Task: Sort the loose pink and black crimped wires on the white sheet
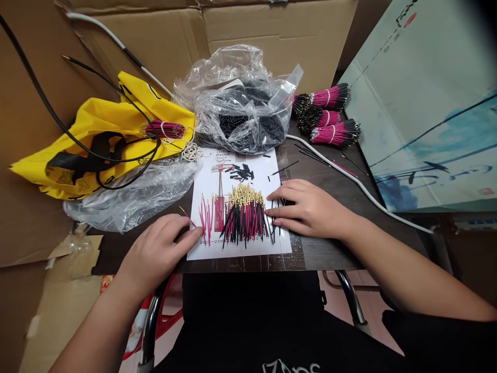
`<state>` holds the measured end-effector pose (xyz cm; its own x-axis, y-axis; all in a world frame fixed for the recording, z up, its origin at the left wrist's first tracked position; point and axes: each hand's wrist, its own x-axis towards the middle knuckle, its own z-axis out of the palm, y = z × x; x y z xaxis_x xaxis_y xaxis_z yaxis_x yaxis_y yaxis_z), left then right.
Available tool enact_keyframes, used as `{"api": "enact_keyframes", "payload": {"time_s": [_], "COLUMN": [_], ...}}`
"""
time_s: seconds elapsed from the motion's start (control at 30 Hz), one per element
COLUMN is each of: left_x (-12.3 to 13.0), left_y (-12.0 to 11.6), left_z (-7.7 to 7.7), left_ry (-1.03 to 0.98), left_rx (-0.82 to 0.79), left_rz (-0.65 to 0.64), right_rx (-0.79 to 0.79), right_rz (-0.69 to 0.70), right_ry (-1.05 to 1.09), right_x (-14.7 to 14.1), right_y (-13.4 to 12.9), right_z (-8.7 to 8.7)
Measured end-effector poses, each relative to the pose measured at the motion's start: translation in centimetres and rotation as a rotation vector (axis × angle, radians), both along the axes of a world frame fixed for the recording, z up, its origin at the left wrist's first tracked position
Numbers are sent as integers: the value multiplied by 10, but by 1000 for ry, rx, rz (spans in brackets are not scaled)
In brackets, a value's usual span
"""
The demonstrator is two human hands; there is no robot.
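Observation:
A pile of short black and pink wires (248, 220) with gold tips lies on a printed white sheet (240, 252), the tips pointing away from me. My left hand (159, 246) is at the sheet's left edge, thumb and fingers closed on one pink wire (188, 216) whose gold end points up and left. Several separate pink wires (205, 220) lie just right of its fingertips. My right hand (305, 207) rests open beside the pile, fingers stretched toward it and a few black wires under them. Short black sleeves (240, 172) lie scattered above the pile.
A clear plastic bag (244, 109) full of black sleeves stands behind the sheet. Tied wire bundles (336, 132) lie at the back right. On the left is a yellow bag (97, 116) with a black cable across it. A white cable (349, 176) crosses the table's right side.

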<state>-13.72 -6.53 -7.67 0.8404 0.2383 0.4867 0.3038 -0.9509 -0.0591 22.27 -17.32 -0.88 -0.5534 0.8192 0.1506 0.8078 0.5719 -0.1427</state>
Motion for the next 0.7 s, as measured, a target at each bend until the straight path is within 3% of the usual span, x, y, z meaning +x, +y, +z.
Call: {"api": "enact_keyframes", "payload": {"time_s": [0.17,0.33,0.5,0.7], "left_x": [9,14,18,25], "left_y": [0,0,1,-6], "left_z": [11,12,11,14], "left_ry": [99,110,77,35], "left_rx": [113,66,22,-3], "left_rz": [-42,-92,-104,-47], "right_rx": [12,-12,9,37], "right_rz": [-22,10,-49,-26], "right_ry": [8,1,29,-4], "right_x": [0,-1,1,-1], "right_y": [-1,0,0,1], "right_z": [2,1,2,0]}}
